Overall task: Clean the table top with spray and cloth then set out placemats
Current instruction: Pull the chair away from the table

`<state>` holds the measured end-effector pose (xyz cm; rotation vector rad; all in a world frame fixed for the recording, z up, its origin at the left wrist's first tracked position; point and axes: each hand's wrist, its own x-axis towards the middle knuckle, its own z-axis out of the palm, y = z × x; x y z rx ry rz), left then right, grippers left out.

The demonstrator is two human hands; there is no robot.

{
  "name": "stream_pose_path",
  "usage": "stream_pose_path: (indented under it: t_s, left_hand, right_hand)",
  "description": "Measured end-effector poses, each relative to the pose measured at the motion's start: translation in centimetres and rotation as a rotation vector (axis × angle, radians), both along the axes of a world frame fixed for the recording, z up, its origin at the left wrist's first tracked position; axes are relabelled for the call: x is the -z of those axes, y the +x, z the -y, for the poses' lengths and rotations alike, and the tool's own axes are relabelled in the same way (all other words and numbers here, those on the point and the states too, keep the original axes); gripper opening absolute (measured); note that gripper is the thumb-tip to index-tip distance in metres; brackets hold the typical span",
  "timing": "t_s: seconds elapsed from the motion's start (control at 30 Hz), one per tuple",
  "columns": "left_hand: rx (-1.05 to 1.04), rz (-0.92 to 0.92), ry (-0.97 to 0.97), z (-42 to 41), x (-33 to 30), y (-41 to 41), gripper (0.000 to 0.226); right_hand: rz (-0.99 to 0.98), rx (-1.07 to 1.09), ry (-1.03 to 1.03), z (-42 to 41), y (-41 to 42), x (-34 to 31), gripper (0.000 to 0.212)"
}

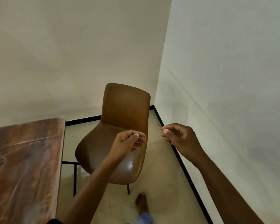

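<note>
Head view looks down at a brown padded chair (120,136) standing in the corner of the room, and everything else sits around it. Left of the chair lies the wooden surface (24,159), its glossy top streaked with pale smears; its near corner stands just beside the chair's seat without touching. Both hands hover over the chair's right side. The left hand (128,141) hangs above the seat with its fingers loosely curled, thumb resting toward the forefinger, holding nothing that can be made out. The right hand (178,135) floats just right of the chair back, fingers likewise loosely bent and holding nothing. The two hands are near each other but apart. Below the chair, on the pale tiled floor (162,183), a bare foot (141,202) shows.
</note>
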<state>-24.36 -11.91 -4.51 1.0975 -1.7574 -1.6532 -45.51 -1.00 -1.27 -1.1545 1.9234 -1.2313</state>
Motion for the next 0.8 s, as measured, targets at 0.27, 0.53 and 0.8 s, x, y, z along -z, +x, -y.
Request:
stream_pose_path:
  t_s: [0.27,0.53,0.8]
  left_hand:
    - [-0.091,0.029,0.109,9.8,2.8,-5.9,0.028]
    - [-0.182,0.1,0.203,15.6,6.3,-6.6,0.027]
    - [-0.365,0.169,0.281,20.5,8.2,-7.5,0.026]
  right_hand:
    - [-0.096,-0.086,0.091,12.1,-6.6,0.8,0.018]
    - [-0.195,-0.346,0.184,23.5,-7.3,2.1,0.018]
    - [-0.506,-0.751,0.257,36.4,-6.1,5.4,0.025]
